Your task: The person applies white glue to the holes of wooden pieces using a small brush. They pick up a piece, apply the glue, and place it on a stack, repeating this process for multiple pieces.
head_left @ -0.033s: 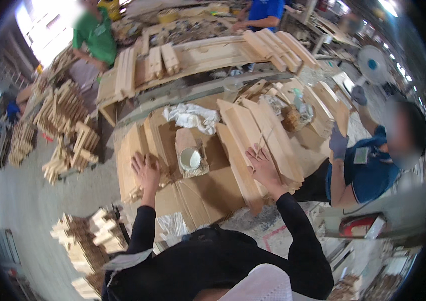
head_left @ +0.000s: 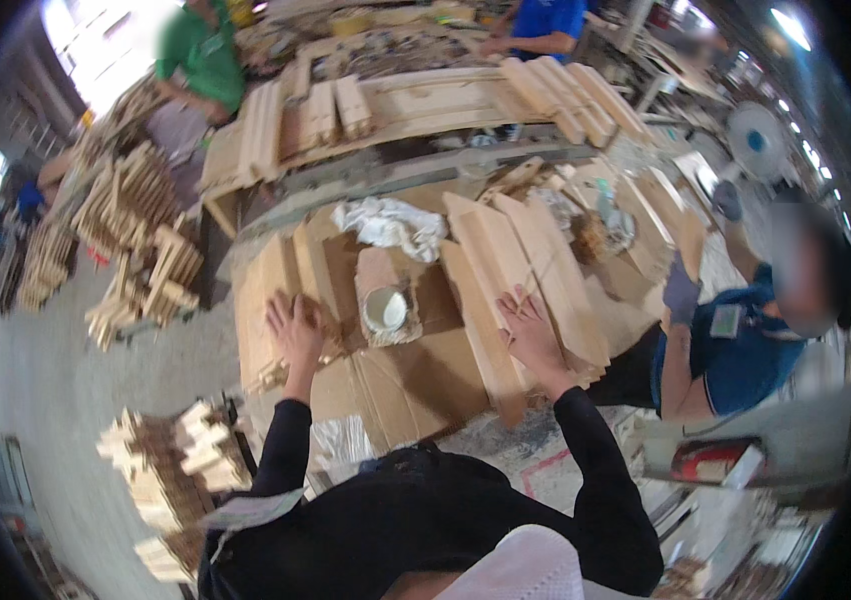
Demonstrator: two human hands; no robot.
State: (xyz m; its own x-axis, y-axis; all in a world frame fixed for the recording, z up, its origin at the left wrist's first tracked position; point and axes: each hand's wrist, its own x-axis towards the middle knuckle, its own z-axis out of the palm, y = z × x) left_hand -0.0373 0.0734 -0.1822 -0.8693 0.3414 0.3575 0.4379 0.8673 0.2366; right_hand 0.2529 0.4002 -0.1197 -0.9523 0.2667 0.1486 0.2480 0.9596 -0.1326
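My left hand point(head_left: 295, 330) lies with fingers spread on a group of pale wooden pieces point(head_left: 267, 270) at the left of a cardboard-covered surface point(head_left: 400, 395). On the right, my right hand point(head_left: 533, 338) rests with fingers apart on long, angled-end wooden pieces point(head_left: 490, 250) placed side by side. Whether a thin stick lies between its fingers I cannot make out. Between my hands stands a cup point(head_left: 385, 312) with whitish contents, on a crusted block point(head_left: 377, 268). A crumpled white cloth point(head_left: 390, 225) is just beyond it.
A long bench point(head_left: 425, 110) with more wooden pieces runs across the back. Stacked wooden parts point(head_left: 130, 215) stand left, and another stack point(head_left: 170, 465) at near left. A gloved co-worker point(head_left: 720, 335) at right holds a wooden piece. Two more people are behind the bench. A fan point(head_left: 753, 140) stands far right.
The view has shifted slightly. Both hands stay on the wooden pieces. A thin light stick seen near my right fingers before is no longer distinct. The co-worker's raised hand has shifted slightly.
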